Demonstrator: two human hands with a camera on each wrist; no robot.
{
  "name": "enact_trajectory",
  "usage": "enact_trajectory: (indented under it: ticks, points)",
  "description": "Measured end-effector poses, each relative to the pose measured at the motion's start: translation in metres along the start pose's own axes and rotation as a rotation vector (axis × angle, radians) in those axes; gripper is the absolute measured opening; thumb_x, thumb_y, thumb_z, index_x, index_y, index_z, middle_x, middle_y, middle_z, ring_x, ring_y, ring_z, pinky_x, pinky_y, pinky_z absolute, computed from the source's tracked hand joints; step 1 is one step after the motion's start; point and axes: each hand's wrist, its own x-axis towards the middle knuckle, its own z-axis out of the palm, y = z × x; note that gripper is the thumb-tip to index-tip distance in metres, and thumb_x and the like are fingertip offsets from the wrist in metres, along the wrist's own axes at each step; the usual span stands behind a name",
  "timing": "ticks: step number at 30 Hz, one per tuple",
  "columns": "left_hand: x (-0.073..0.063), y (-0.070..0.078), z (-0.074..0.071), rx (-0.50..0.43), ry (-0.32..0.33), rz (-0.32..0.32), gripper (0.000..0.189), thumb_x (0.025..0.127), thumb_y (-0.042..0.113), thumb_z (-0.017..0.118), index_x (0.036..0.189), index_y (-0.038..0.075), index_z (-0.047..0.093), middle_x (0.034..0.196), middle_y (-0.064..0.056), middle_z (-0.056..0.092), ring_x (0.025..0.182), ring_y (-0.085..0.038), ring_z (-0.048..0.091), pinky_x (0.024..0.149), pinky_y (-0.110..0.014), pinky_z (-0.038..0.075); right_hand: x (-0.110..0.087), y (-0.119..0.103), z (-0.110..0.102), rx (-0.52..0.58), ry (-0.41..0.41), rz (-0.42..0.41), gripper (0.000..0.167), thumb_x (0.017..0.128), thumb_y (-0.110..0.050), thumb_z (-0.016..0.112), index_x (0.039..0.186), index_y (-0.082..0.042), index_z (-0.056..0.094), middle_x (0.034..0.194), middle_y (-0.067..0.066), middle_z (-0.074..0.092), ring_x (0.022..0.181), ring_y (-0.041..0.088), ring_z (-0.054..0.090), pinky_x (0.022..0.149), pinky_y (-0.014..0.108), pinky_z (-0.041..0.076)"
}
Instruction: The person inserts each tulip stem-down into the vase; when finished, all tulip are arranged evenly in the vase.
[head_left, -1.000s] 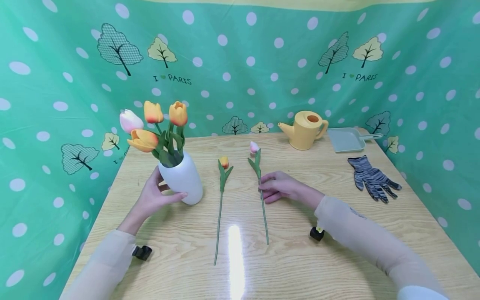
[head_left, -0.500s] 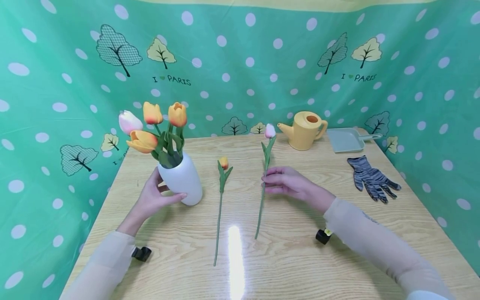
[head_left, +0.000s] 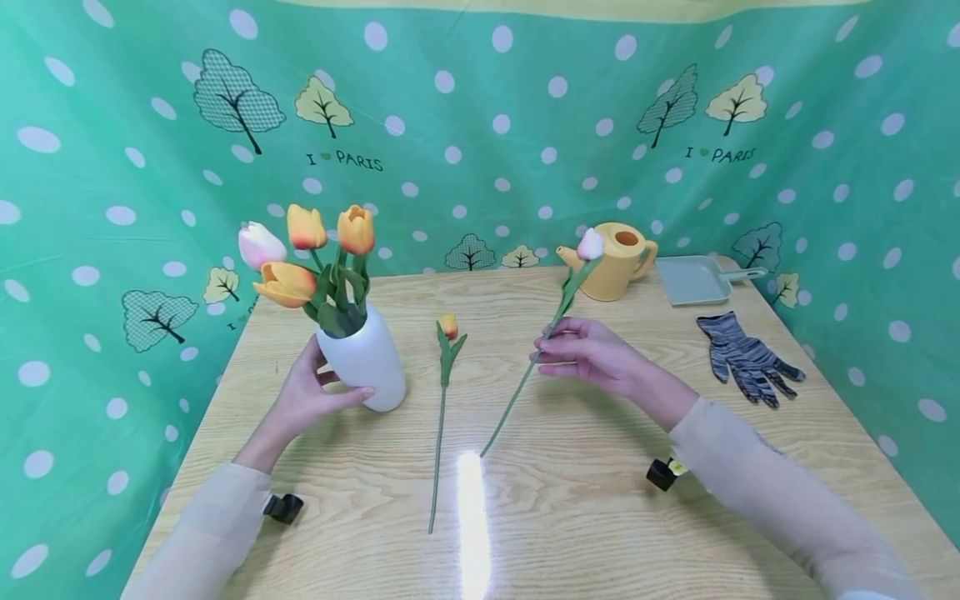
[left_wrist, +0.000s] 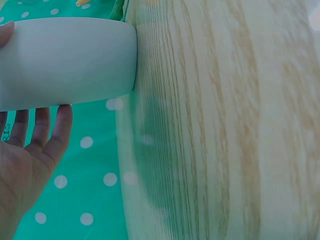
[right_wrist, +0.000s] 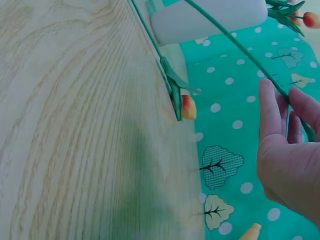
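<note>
My left hand grips a white vase on the left of the table, thumb across its front and fingers round its far side. In the left wrist view the vase stands with its base on the wood. Several orange tulips and a pinkish-white tulip stand in it. My right hand pinches the green stem of a pale pink tulip, held slanted with its bloom up to the right. Between the hands, an orange tulip lies on the table, its stem toward me.
Behind the pink bloom stands a yellow watering can. To its right lie a pale green dustpan and a grey knit glove. A green polka-dot cloth hangs behind the wooden table.
My right hand has lifted the pink tulip off the table and moved right, tilting its bloom to the right and its stem end to the left. The left hand and vase stay put.
</note>
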Motion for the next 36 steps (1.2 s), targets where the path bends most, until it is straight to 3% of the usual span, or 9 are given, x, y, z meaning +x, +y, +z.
enact_trajectory:
  ticks: [9,15,25,36]
  points:
    - [0.001,-0.001,0.0,-0.004,-0.001,-0.003,0.091,0.075,0.004,0.09,0.149,0.018,0.039,0.137,-0.003,0.051,0.116,-0.02,0.057,0.089,-0.026,0.055,-0.01,-0.009,0.0,0.059,-0.09,-0.081,0.017,0.098,0.01,0.058,0.095,-0.003,0.069,0.099,0.015,0.074,0.098,0.027,0.073,0.093,0.047,0.055]
    - [0.002,0.0,-0.001,-0.003,-0.001,-0.008,0.09,0.076,0.004,0.09,0.149,0.019,0.039,0.138,-0.002,0.051,0.117,-0.021,0.056,0.089,-0.025,0.055,-0.012,-0.011,0.0,0.04,-0.148,-0.136,0.017,0.098,0.006,0.06,0.095,-0.006,0.07,0.101,0.015,0.074,0.103,0.029,0.072,0.096,0.05,0.053]
    - [0.002,0.0,0.0,-0.014,-0.004,-0.009,0.089,0.075,0.005,0.09,0.148,0.02,0.041,0.136,-0.001,0.052,0.117,-0.023,0.057,0.089,-0.025,0.055,-0.014,-0.012,0.003,-0.022,-0.119,-0.25,0.021,0.099,0.006,0.057,0.086,-0.009,0.063,0.122,0.016,0.068,0.114,0.034,0.067,0.094,0.052,0.054]
    - [0.001,-0.001,0.0,-0.012,-0.002,-0.005,0.089,0.075,0.004,0.09,0.148,0.019,0.041,0.136,-0.001,0.052,0.117,-0.022,0.057,0.089,-0.025,0.055,-0.011,-0.018,0.016,0.015,-0.121,-0.388,0.019,0.1,0.005,0.057,0.086,-0.008,0.061,0.114,0.015,0.072,0.114,0.032,0.068,0.094,0.05,0.054]
